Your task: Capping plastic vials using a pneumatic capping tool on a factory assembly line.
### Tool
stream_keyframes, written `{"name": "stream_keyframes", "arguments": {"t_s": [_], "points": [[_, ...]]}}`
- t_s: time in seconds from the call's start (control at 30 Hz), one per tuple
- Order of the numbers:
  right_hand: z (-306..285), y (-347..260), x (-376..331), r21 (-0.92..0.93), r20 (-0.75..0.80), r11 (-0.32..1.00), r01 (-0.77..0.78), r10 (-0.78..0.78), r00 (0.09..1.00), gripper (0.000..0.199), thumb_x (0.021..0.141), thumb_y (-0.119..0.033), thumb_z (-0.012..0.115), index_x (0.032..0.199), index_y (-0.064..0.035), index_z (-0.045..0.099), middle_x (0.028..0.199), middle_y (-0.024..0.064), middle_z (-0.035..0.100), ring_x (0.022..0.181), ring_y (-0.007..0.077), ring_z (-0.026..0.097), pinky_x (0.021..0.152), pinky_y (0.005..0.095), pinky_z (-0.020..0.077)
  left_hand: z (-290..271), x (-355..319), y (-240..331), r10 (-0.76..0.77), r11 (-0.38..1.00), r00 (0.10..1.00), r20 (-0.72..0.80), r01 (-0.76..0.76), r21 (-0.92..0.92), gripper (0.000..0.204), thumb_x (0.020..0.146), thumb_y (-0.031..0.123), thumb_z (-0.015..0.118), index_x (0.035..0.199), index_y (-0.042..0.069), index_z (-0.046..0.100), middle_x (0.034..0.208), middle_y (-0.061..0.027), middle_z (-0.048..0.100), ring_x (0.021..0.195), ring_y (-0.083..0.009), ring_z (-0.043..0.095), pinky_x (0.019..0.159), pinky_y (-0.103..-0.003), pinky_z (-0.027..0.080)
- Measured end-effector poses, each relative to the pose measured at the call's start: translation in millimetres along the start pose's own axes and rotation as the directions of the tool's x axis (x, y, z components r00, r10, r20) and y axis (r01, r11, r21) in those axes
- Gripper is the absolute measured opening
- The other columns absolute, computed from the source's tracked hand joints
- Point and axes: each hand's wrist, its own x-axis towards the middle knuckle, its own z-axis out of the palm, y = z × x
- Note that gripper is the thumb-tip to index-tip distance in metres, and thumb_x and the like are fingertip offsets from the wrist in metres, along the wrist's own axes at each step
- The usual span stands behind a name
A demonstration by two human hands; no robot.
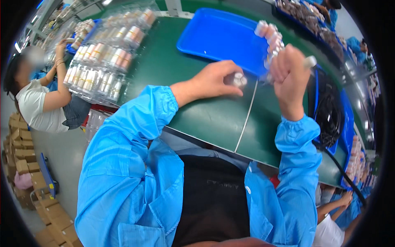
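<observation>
My left hand (210, 82) curls thumb and fingers round a small bundle of whitish tubes (238, 79), whose round ends face up above the green table. To its right, my right hand (290, 76) is closed in a fist, blurred by motion. A white cylindrical piece (310, 61) sticks out of the fist on its right side; the rest of it is hidden by the fingers. Just beyond this fist, a row of pink and white tubes (269, 35) runs along the right end of a shallow blue tray (222, 33).
Clear plastic packs of banded tubes (98, 55) are stacked at the left of the green table (197, 119). A co-worker (43, 92) handles tubes beyond them. At the right, a black bundle (329, 107) lies in a blue tray. Cardboard boxes (53, 214) stand on the floor, lower left.
</observation>
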Motion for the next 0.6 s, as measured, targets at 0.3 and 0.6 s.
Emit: {"name": "stream_keyframes", "arguments": {"t_s": [0.3, 0.6], "points": [[11.5, 4.7, -18.0, -0.052, -0.046, 0.999, 0.013, -0.015, 0.999, 0.04, 0.099, -0.017, 0.061, 0.063, -0.013, 0.043, 0.055, -0.0046, 0.04, 0.047, 0.0051, 0.034, 0.043, 0.0258, 0.0224, 4.3, 5.2, 8.6, 0.069, 0.997, 0.994, 0.082, -0.071, 0.014, 0.044, 0.074, 0.023, 0.087, 0.106, 0.007, 0.063, 0.096, -0.0088, 0.061, 0.085, -0.0254, 0.061, 0.073, -0.035, 0.051], [6.3, 9.3, -31.7, -0.32, 0.026, 0.947, -0.037, 0.048, 0.999, 0.04, 0.099, -0.017, 0.062, 0.063, -0.0082, 0.046, 0.059, -0.0033, 0.046, 0.054, 0.0038, 0.04, 0.047, 0.0253, 0.0294, 3.8, 1.1, 27.8, -0.059, 0.998, 0.996, 0.073, 0.06, -0.014, 0.039, 0.076, 0.022, 0.082, 0.106, 0.007, 0.061, 0.1, -0.0114, 0.062, 0.093, -0.0312, 0.062, 0.079, -0.039, 0.051]]}}
